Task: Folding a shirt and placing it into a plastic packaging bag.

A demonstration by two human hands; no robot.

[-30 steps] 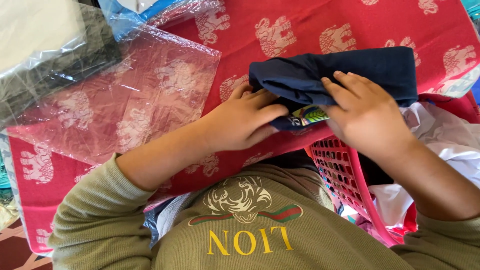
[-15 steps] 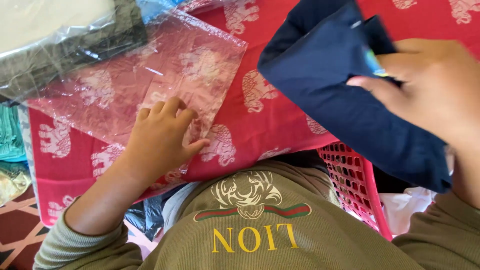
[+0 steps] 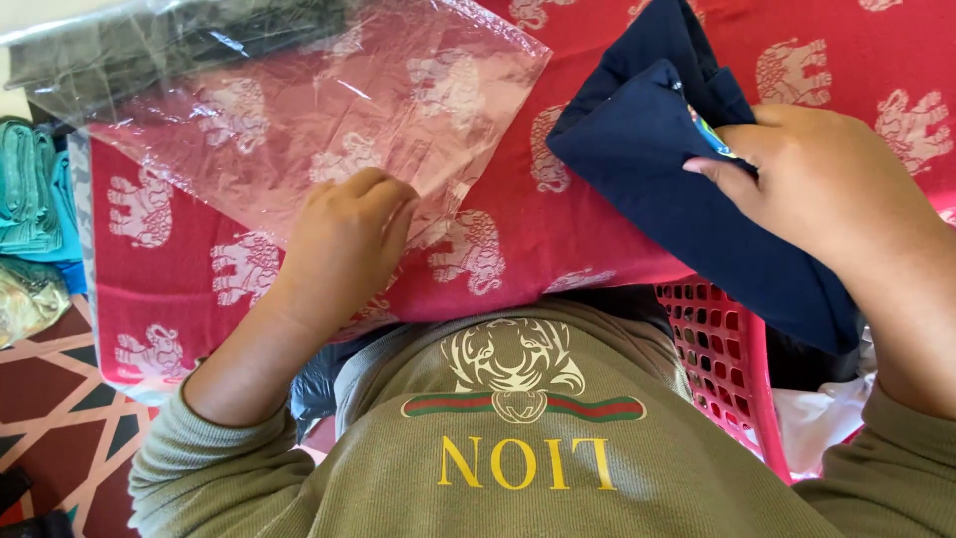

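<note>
Red cloth (image 3: 597,60) patterned with pale elephants, spread across the lap. Clear plastic bag (image 3: 299,110) lying flat on its left part. Folded navy garment (image 3: 657,169) raised over the cloth's right part, above a red plastic basket (image 3: 717,349). Right hand (image 3: 827,189) closed on the garment's upper edge. Left hand (image 3: 344,249) curled at the bag's near edge, apparently pinching the film; fingertips hidden.

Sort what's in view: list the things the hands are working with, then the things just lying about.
In hand:
right hand grips folded navy garment
left hand on clear plastic bag

Lying about:
red elephant-print cloth
pink basket
teal folded cloths
</note>
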